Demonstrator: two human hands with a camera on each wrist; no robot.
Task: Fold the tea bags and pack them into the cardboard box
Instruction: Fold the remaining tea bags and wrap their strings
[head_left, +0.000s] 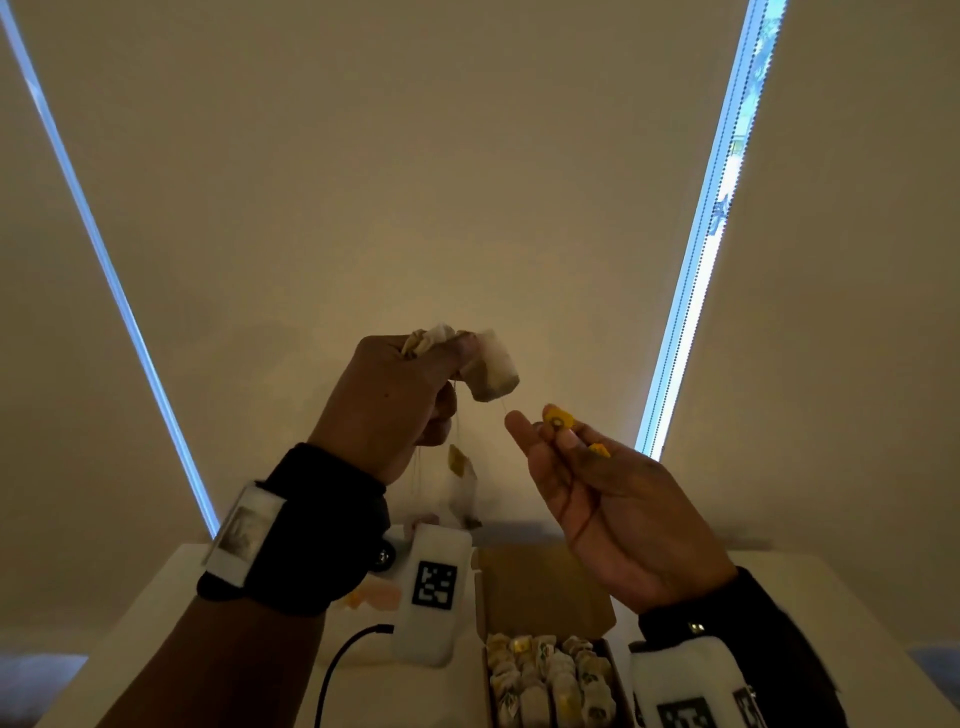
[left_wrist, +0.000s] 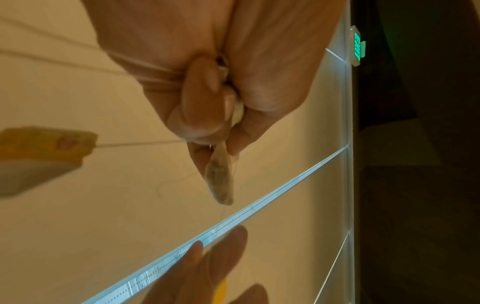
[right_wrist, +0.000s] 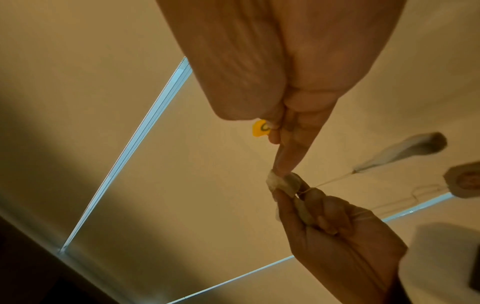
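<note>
Hands raised above the cardboard box (head_left: 545, 587).
I see my left hand (head_left: 395, 395) gripping tea bags (head_left: 491, 371); my right hand (head_left: 597, 483), just right, pinches 1 yellow tag (head_left: 558, 418).

Dim, warm light; bright blind gaps (head_left: 696, 291); soft wrist views, edges bent.

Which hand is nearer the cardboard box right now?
Right. The right hand hovers directly above the cardboard box, pinching a yellow tag; the left hand is raised higher, off to the box's left, gripping tea bags.
</note>
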